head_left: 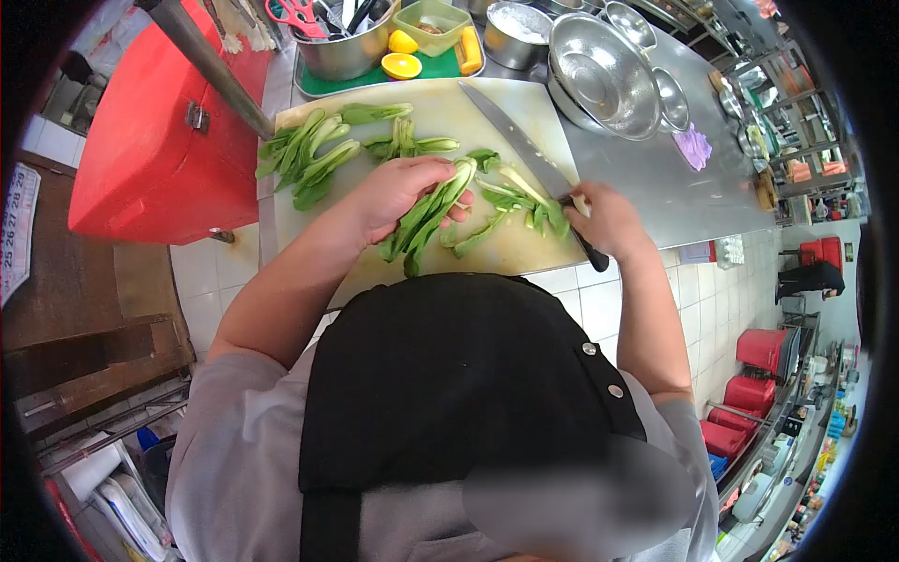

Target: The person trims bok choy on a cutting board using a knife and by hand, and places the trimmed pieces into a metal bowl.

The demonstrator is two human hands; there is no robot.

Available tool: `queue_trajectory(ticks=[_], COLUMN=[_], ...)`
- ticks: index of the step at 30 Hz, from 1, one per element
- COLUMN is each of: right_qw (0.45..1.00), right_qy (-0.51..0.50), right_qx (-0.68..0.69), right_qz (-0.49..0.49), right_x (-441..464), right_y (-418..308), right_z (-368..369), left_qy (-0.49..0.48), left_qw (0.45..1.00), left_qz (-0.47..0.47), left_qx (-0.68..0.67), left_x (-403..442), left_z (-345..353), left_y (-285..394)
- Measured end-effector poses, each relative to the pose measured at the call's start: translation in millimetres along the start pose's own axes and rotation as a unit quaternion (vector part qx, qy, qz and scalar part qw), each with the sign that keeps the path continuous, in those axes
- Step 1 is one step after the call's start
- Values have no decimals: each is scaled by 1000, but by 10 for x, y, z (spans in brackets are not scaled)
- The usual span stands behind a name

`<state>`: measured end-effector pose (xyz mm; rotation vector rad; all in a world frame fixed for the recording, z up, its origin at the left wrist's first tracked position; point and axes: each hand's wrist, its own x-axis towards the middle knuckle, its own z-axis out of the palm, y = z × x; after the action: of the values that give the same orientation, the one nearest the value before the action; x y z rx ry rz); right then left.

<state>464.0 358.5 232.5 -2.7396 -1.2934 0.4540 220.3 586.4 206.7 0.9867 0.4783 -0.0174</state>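
Note:
My left hand (401,192) is closed round a leafy green vegetable (426,220), its pale stem end up and its leaves toward me. On the right, my right hand (604,220) is wrapped round the black handle of a large knife (515,136). The blade lies over the white cutting board (431,98), pointing away from me, with small bits on it. Loose leaves and stems (520,201) lie between the hands. More bunches of greens (304,150) rest on the board's left part.
Behind the board, a green tray (361,84) bears a cut orange (401,66), a metal pot (345,51) and a plastic container. Metal bowls (604,75) and a purple cloth (693,148) are at the right. A red box (159,131) stands left.

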Motion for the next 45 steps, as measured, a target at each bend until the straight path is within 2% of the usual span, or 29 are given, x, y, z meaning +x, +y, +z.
queue_trajectory(ticks=[1,7,11,15,16,22,25,26,29,32,35,45], right_qw=[999,1000,993,975,967,944,939,940,936,932,929,935], right_qy=[-37,-10,76,211,245,305,121,75,60,120,136,151], right_qx=[-9,27,89,77,65,82,320,328,318,238,223,185], right_qz=[25,-5,13,-2,-14,-101,-46,-58,-139,-245,-262,-263], right_x=[-48,-167,-238,-352,-361,-408,-531,-597,-764,-829,-851,-879], right_y=[51,245,279,134,99,-58,-195,-261,-487,-636,-676,-692], right_z=[20,195,273,288,282,190,117,79,60,41,28,-45], left_qy=[-5,21,50,56,49,17,-14,-6,-23,-79,-100,-117], left_qw=[1000,997,996,988,990,997,992,988,983,969,957,956], left_qz=[5,51,76,73,67,45,70,81,89,157,173,196], left_qx=[4,53,25,127,116,66,103,132,157,173,208,184], left_x=[9,70,12,-20,-17,-23,14,11,-22,0,-93,-100], left_z=[-9,44,-47,-76,-70,102,79,110,197,254,361,383], left_y=[-4,40,188,147,124,51,11,15,18,-52,43,4])
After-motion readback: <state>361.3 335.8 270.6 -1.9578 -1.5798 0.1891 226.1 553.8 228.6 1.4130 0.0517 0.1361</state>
